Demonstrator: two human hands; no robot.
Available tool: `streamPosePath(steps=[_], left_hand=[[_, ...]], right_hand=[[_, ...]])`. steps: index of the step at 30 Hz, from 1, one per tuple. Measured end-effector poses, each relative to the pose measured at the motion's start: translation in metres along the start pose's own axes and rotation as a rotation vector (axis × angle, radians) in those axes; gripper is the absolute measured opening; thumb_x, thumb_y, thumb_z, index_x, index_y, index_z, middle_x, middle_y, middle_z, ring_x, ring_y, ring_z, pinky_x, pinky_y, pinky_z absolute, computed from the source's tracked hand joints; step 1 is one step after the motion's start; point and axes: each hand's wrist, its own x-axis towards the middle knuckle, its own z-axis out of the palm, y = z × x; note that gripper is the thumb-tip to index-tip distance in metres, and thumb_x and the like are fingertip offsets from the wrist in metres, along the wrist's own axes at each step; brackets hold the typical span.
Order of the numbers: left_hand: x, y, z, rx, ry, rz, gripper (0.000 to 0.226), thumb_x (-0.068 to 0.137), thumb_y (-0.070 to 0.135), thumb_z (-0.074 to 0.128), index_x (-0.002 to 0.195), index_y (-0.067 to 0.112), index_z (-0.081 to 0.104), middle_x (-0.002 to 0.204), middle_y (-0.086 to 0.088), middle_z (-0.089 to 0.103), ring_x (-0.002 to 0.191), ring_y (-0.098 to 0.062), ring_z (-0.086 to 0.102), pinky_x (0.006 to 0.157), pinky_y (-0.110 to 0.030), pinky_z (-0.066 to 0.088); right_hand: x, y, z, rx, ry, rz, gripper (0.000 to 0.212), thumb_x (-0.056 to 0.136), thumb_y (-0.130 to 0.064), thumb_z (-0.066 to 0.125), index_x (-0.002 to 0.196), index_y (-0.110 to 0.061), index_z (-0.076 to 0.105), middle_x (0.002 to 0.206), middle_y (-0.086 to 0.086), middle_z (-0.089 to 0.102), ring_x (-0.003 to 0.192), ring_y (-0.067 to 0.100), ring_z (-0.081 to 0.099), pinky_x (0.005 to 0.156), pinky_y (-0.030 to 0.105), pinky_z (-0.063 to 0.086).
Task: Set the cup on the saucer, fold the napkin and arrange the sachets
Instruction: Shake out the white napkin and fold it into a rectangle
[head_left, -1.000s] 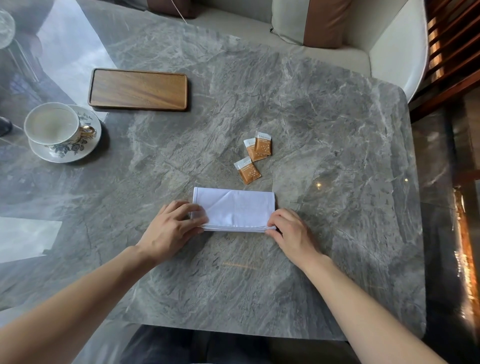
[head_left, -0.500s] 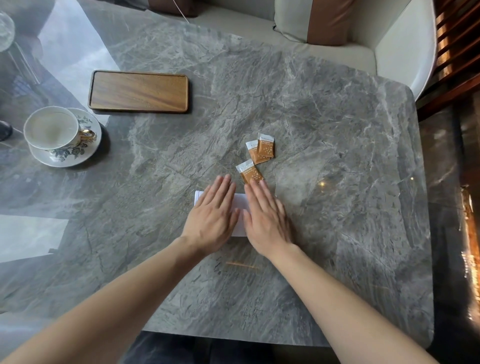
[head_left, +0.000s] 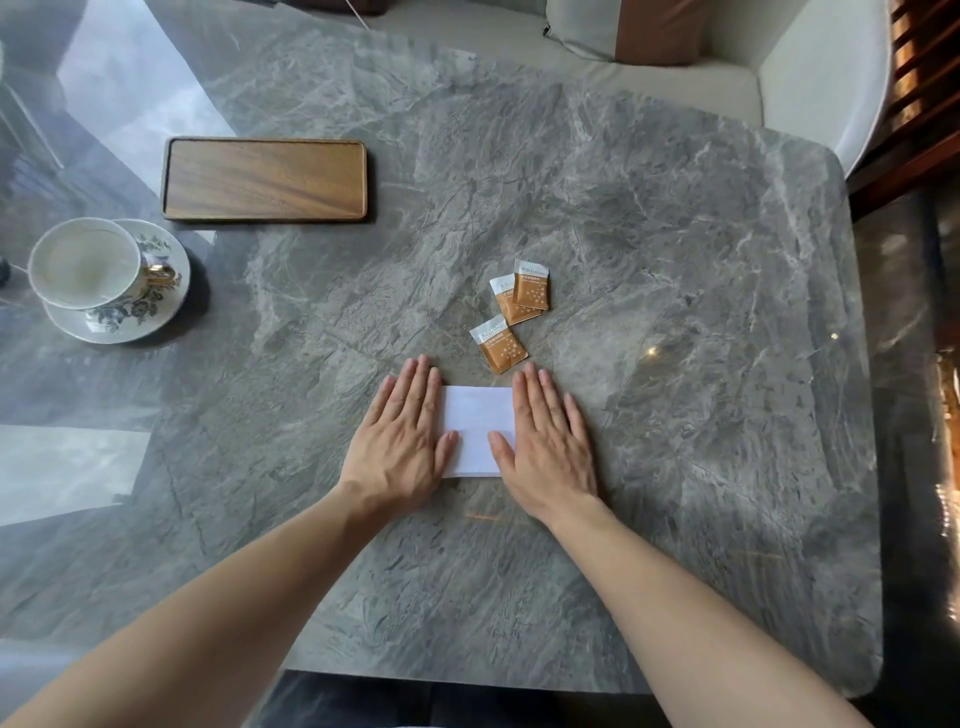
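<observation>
Grey marble with pale veins makes the worktop (head_left: 649, 218), and a light seat with a cushion stands behind its far edge.

From the head view, the napkin (head_left: 477, 428) lies folded into a small white rectangle near the person. The left hand (head_left: 400, 447) lies flat on its left end and the right hand (head_left: 545, 447) lies flat on its right end. Both palms face down with the fingers stretched out, so each grip is released and grasps nothing; only the middle strip of the napkin shows between them.

Just beyond the fingertips lie three brown sachets (head_left: 511, 314). Two overlap each other and the third is a little nearer, apart from them.

At the far left the cup (head_left: 85, 262) stands upright on the saucer (head_left: 148, 317), its gold handle turned to the right. A wooden tray (head_left: 265, 179) lies behind them, with nothing on it.
</observation>
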Motion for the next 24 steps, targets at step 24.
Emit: streamPosePath(steps=[24], left_hand=[[-0.003,0.042,0.004,-0.095,-0.021,-0.010,0.071,0.104,0.051,0.012,0.159,0.012,-0.010,0.168,-0.004,-0.016,0.153,-0.017,-0.022,0.125,-0.040,-0.011]], right_hand=[[0.029,0.010,-0.061,0.317,-0.112,0.103,0.038,0.084,-0.036,0.067,0.103,-0.016,0.040,0.113,0.009,0.055,0.109,0.033,0.051,0.089,0.045,0.045]])
